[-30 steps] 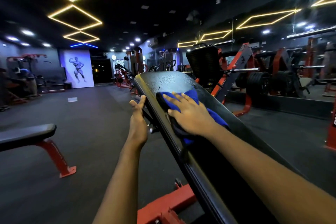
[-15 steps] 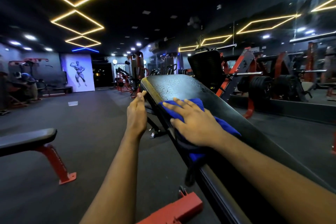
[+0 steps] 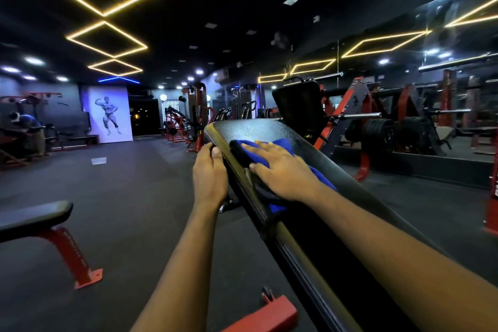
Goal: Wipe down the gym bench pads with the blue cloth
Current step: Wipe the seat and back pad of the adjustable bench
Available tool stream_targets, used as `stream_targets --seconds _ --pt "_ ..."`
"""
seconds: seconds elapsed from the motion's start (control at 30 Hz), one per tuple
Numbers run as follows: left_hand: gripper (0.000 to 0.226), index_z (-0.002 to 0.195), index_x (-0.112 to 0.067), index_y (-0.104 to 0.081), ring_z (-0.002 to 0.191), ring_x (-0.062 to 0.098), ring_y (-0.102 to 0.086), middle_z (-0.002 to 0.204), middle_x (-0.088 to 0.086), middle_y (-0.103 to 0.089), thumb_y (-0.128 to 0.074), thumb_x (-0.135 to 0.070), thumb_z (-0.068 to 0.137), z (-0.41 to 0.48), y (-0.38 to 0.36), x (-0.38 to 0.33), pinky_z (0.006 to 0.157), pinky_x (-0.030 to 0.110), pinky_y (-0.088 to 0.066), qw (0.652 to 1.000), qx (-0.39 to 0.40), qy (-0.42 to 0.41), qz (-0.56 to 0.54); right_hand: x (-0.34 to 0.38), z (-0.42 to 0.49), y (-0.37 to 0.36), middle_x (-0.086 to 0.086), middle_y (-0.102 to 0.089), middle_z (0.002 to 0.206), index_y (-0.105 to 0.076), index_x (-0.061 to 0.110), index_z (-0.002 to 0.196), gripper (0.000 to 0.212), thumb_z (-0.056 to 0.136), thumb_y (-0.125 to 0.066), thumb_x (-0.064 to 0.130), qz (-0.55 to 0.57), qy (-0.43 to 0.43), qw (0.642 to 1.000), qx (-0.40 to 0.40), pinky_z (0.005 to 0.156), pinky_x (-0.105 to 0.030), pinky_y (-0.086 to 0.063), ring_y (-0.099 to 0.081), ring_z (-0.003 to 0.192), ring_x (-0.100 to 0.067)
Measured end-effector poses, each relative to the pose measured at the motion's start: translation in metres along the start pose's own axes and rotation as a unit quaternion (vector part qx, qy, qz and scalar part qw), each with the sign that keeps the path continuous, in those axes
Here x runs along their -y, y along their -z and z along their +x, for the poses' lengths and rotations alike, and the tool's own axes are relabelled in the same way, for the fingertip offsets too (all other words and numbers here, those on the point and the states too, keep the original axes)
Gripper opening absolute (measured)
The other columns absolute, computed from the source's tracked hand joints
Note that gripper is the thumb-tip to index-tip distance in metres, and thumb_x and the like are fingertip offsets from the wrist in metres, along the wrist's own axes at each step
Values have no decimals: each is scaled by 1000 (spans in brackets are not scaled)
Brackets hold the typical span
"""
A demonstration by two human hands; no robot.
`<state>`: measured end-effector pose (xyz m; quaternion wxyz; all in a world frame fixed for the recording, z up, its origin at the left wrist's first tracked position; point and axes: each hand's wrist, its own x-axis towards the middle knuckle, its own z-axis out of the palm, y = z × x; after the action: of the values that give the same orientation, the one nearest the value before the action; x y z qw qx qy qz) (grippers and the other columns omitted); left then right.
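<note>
"While the right hand (image 3: 280,168) lies on the blue cloth (image 3: 284,143), is it gripping it?"

"No. The fingers are straight and spread, and the palm presses the cloth flat against the bench pad (image 3: 272,127)."

"Where on the pad does the cloth sit?"

"On the upper part of the inclined black pad, toward its left edge. One dark fold shows just past the fingertips, and a strip of blue trails down beside the wrist."

"And the left hand (image 3: 208,176)?"

"It holds the pad's left edge just beside the cloth, with the thumb on top and the fingers curled round the side."

"Anything on the pad above the cloth?"

"Fine droplets (image 3: 250,129) glisten there under the ceiling lights."

"What else is near?"

"A flat bench (image 3: 35,214) on a red leg (image 3: 71,253) stands well apart to the left on the dark floor, and a red base foot (image 3: 265,315) shows under the inclined pad."
</note>
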<state>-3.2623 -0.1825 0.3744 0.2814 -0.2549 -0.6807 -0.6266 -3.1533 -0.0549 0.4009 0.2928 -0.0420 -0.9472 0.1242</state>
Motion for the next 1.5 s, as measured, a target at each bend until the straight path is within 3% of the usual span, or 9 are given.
stream_targets --seconds 0.1,0.17,0.27,0.37,0.57,0.83,1.03,1.2,1.5 --pt "44 146 -8 -41 136 31 -40 148 14 -44 -34 -25 105 0 -10 1 111 44 -33 998 29 22 44 -27 -4 6 19 -23 161 -31 51 149 51 99 -43 48 10 -34 999 -10 118 -50 -21 -18 149 -9" --pt "46 148 -9 -36 140 32 -35 152 14 -38 -32 -27 106 -1 -7 -2 114 47 -29 997 50 33 51 -45 -1 10 16 -24 161 -33 48 149 53 97 -42 48 10 -83 996 -18 119 -52 -21 -19 150 -13" --pt "37 134 -5 -43 129 36 -43 142 17 -44 -32 -25 105 0 -1 -9 105 48 -37 994 76 19 80 -58 -1 18 15 -23 162 -34 46 148 53 96 -41 45 19 -172 984 -35 118 -55 -20 -20 150 -17" --pt "33 127 -4 -45 120 37 -46 135 16 -45 -37 -25 103 7 4 -6 98 47 -39 991 79 17 111 -59 4 15 15 -22 162 -33 47 149 53 96 -41 44 10 -182 983 -34 117 -56 -19 -19 150 -17" --pt "27 120 -6 -51 112 31 -48 122 14 -52 -40 -21 100 59 -3 8 95 46 -40 996 -31 -39 80 -68 11 7 19 -26 159 -38 47 146 50 97 -48 44 0 -189 980 -65 117 -51 -24 -24 148 -15" --pt "40 100 -1 -61 102 40 -54 110 22 -62 -33 -30 103 143 -26 9 83 43 -39 987 123 -15 105 -62 7 7 24 -25 158 -32 59 141 51 97 -52 42 11 -217 974 -64 118 -49 -24 -16 149 -3" --pt "39 108 -3 -60 99 29 -52 113 17 -61 -33 -31 104 140 -24 2 79 35 -32 990 108 17 90 -50 10 12 27 -20 159 -20 75 134 52 84 -33 68 12 -224 973 -58 114 -56 -29 -13 149 -2" --pt "45 113 -3 -59 108 34 -53 119 18 -60 -30 -37 104 152 -32 -7 81 37 -32 985 103 71 120 -55 10 9 27 -18 159 -24 66 140 57 84 -29 69 3 -220 973 -66 115 -54 -28 -11 150 -1" --pt "41 94 -5 -58 88 31 -54 95 13 -61 -29 -34 103 146 -40 -4 78 44 -42 990 42 60 121 -58 8 9 27 -11 161 -14 63 146 56 93 -30 59 -37 -197 978 -61 115 -44 -26 -3 149 2"
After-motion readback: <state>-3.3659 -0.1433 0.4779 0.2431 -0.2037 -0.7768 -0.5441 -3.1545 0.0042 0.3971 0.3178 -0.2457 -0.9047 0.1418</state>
